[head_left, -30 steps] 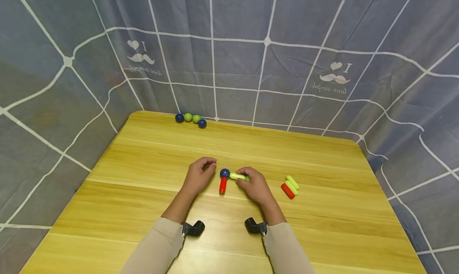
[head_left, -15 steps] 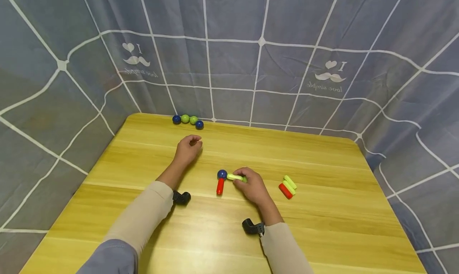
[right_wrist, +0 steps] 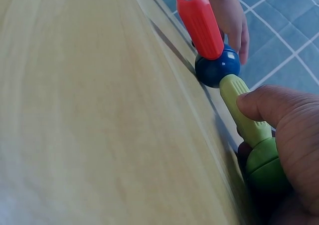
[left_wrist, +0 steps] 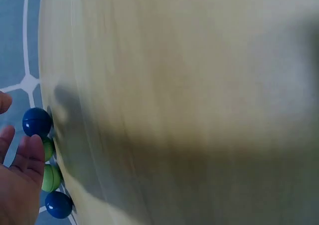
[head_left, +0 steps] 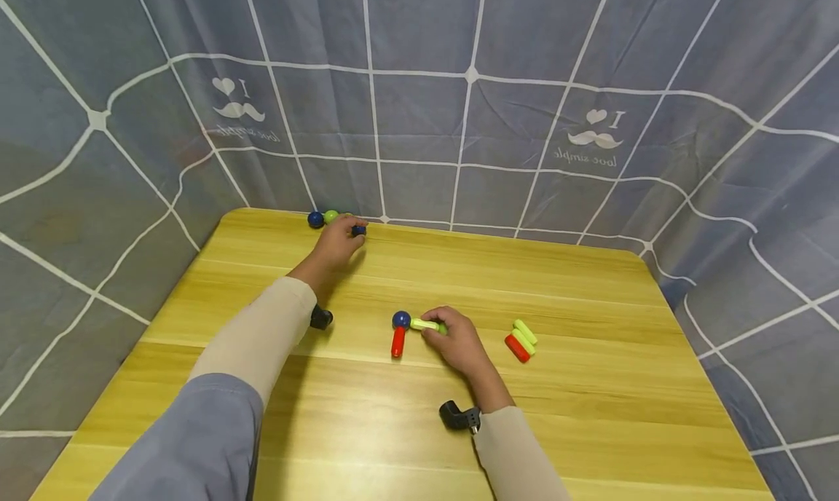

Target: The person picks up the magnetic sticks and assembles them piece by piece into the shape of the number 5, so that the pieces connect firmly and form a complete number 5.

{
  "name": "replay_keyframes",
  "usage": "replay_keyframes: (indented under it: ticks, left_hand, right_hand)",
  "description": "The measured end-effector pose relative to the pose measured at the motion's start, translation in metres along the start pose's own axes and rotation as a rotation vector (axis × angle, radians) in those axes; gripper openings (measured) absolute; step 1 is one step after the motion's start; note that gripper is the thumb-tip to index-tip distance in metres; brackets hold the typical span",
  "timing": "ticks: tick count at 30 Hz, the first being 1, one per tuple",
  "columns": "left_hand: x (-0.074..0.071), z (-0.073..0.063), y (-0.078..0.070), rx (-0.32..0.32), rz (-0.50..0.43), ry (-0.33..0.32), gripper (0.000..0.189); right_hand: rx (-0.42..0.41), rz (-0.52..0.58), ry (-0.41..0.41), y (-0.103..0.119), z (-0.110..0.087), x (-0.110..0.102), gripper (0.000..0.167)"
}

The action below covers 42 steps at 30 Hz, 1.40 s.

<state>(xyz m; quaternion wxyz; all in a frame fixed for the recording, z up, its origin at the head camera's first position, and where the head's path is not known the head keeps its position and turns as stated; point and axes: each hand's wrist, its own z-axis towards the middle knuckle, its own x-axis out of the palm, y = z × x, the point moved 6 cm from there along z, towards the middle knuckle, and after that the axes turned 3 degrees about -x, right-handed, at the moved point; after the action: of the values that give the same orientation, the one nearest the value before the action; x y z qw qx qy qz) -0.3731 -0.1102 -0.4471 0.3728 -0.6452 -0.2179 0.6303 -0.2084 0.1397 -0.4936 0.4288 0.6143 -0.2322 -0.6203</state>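
At the back edge of the table my left hand (head_left: 336,242) reaches over a row of balls, its thumb and fingers spread around a dark blue ball (left_wrist: 37,122). Whether they touch it I cannot tell. Nearer the middle, my right hand (head_left: 459,339) pinches a yellow-green rod (right_wrist: 241,108) between thumb and fingers. One end of that rod joins a green ball (right_wrist: 266,167), partly hidden by the hand. Its other end meets a blue ball (right_wrist: 218,68), from which a red rod (right_wrist: 200,25) sticks out at an angle.
Two green balls, one visible as a green ball (left_wrist: 51,177), and another blue ball (head_left: 315,219) lie in the row at the back edge. To the right lie a red rod (head_left: 517,348) and two yellow-green rods (head_left: 525,332). A grey curtain (head_left: 419,115) surrounds the wooden table (head_left: 577,413).
My left hand has moved from beside the joined pieces forward and left to the balls at the back edge. The right hand keeps its hold on the yellow-green rod.
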Motion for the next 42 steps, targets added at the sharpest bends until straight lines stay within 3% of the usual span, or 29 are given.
replay_keyframes:
  ticks: [7,12,24,28,35,42]
  left_hand:
    - [0.002,0.011,-0.002,-0.01,0.247,0.023,0.045]
    - [0.006,0.013,-0.004,-0.03,0.305,0.035,0.047]
    - [0.011,0.009,0.007,-0.044,0.254,0.048,0.046]
    - [0.015,0.005,0.013,-0.068,0.177,0.057,0.045]
    - [0.017,-0.01,0.025,-0.115,-0.003,0.032,0.047]
    - [0.018,-0.023,0.03,-0.153,-0.122,-0.012,0.046]
  right_hand:
    - [-0.001,-0.005,-0.001,0.0,0.0,0.0,0.017]
    - [-0.013,0.012,-0.013,-0.001,-0.001,-0.001,0.017]
    - [-0.009,0.003,-0.005,-0.001,-0.001,-0.001,0.016]
    - [-0.005,0.008,-0.009,-0.001,-0.001,-0.001,0.016]
    - [-0.004,0.019,-0.003,0.0,-0.002,0.001,0.016]
    - [-0.004,0.003,-0.01,0.0,0.0,-0.001,0.016]
